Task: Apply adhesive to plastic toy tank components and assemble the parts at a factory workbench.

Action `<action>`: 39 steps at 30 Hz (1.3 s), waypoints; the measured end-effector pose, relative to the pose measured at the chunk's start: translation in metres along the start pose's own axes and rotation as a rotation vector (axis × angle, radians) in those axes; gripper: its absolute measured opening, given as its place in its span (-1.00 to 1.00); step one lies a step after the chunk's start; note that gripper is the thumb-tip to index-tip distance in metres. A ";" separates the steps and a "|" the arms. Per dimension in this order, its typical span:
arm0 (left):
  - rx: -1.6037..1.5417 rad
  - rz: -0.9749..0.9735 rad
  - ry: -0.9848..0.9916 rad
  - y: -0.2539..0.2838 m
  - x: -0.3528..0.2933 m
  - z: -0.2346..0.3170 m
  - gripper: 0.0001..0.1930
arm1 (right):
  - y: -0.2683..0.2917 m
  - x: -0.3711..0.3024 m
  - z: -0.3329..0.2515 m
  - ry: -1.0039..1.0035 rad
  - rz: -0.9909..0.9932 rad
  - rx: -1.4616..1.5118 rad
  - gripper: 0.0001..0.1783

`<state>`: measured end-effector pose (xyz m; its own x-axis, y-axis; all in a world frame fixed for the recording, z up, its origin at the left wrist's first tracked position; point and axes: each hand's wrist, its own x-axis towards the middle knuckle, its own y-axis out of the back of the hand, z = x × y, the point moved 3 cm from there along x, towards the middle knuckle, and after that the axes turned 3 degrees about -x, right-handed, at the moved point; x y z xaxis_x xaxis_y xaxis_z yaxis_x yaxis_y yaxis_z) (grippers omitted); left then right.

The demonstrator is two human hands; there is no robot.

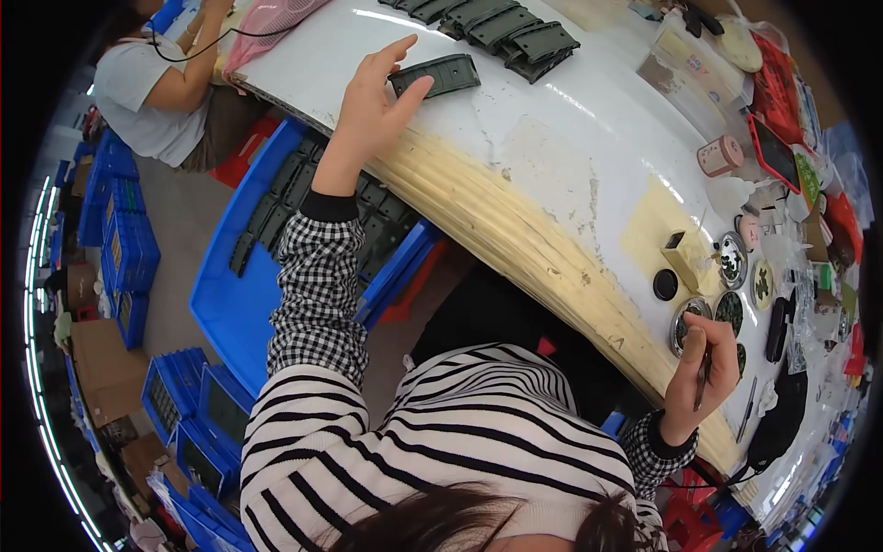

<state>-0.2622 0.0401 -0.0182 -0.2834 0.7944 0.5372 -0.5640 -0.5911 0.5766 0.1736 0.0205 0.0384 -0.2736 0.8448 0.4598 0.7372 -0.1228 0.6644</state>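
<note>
Right hand (pixel 706 368): curled around a slim dark tool (pixel 702 391), fingertips at a round metal dish (pixel 674 339). Judged risk: a knuckle catching the rim tips the dish; its close-set neighbour dishes (pixel 744 267) could be jostled too, spilling small green pieces.

Left hand (pixel 375 110): loosely spread, not clenched; thumb tip overlaps one end of a dark green part (pixel 452 75) lying on the table (pixel 552 156). Contact: cannot tell. Pushed outward, the part might strike the heap of similar parts (pixel 515 35) and set overlapping pieces sliding; dragged inward, it could go over the side.

Edges: yellowish front edge (pixel 515 202) runs diagonally past the body. Blue tray (pixel 230 317) sits outside it, under the left forearm; sleeve could snag.

Room: widest between the hands; tight around the dishes.
</note>
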 end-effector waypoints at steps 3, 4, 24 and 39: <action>0.067 0.027 0.000 -0.014 0.002 -0.013 -0.44 | 0.000 -0.004 0.002 -0.046 -0.016 0.011 -0.92; 0.030 0.061 -0.033 -0.015 0.001 -0.012 -0.48 | 0.001 -0.006 0.007 -0.043 -0.015 0.004 -0.91; 0.137 -0.304 -0.158 -0.001 0.034 0.034 -0.51 | -0.008 -0.001 -0.001 -0.055 -0.037 -0.078 -0.88; 0.197 -0.165 1.207 0.238 -0.306 -0.118 -0.47 | -0.015 0.010 0.001 0.020 -0.047 0.002 -0.80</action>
<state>-0.4009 -0.3272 -0.1177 -0.8134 0.4196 -0.4029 -0.5641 -0.3999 0.7224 0.1601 0.0311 0.0324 -0.3207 0.8390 0.4396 0.7244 -0.0817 0.6845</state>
